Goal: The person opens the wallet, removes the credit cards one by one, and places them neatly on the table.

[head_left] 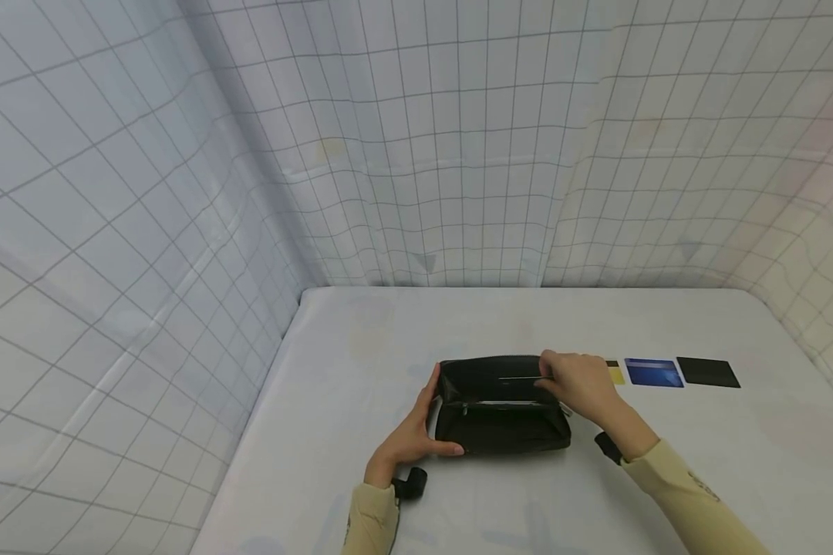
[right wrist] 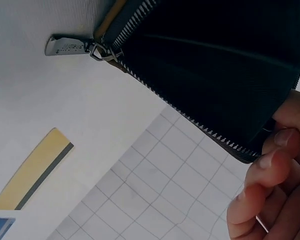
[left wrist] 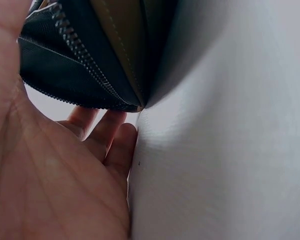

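Observation:
A black zip-around wallet lies unzipped on the white table, its two sides spread apart. At its left end, my left hand holds it, thumb along the near edge and fingers reaching to the far corner. My right hand grips the far side near the right end, with curled fingers at the zipped corner in the right wrist view. A thin pale line runs inside the wallet toward these fingers; I cannot tell whether it is a card's edge. The metal zipper pull hangs out at one end.
Right of the wallet, a yellow card, partly behind my right hand, a blue card and a black card lie in a row. White grid-lined curtains enclose the table at the back and sides.

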### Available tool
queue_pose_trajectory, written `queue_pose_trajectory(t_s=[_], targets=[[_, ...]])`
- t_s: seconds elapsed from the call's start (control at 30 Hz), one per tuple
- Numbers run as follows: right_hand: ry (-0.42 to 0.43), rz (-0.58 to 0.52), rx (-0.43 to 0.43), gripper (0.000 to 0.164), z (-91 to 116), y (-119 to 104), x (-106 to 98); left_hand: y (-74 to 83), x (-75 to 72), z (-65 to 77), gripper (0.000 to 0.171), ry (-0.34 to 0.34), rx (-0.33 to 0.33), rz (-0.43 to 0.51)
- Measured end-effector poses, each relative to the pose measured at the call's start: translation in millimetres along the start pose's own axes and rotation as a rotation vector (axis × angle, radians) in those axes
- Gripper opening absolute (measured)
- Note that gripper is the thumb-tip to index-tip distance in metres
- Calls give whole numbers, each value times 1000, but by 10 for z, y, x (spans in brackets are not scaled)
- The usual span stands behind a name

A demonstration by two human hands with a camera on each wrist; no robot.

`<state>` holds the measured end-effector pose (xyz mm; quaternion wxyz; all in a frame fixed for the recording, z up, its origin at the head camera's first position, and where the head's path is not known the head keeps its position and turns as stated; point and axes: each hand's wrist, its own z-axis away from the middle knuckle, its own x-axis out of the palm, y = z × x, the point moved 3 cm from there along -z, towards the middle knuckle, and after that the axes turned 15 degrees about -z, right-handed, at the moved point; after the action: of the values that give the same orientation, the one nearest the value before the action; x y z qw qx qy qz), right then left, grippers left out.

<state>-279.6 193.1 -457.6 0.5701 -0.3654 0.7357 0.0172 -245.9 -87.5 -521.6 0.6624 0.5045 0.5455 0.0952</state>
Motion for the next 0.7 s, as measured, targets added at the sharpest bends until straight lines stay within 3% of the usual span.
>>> queue_pose_trajectory(t_s=[0.27, 0.5, 0.7], targets=[[40, -29, 1, 26, 34, 32, 8, -10, 16, -12, 124, 28, 20, -13], [61, -36, -8, 27, 52, 29, 24, -295, 138, -60, 128, 40, 1, -28], [81, -39, -11, 28, 64, 48, 26, -337, 144, -60, 127, 38, 5, -19]])
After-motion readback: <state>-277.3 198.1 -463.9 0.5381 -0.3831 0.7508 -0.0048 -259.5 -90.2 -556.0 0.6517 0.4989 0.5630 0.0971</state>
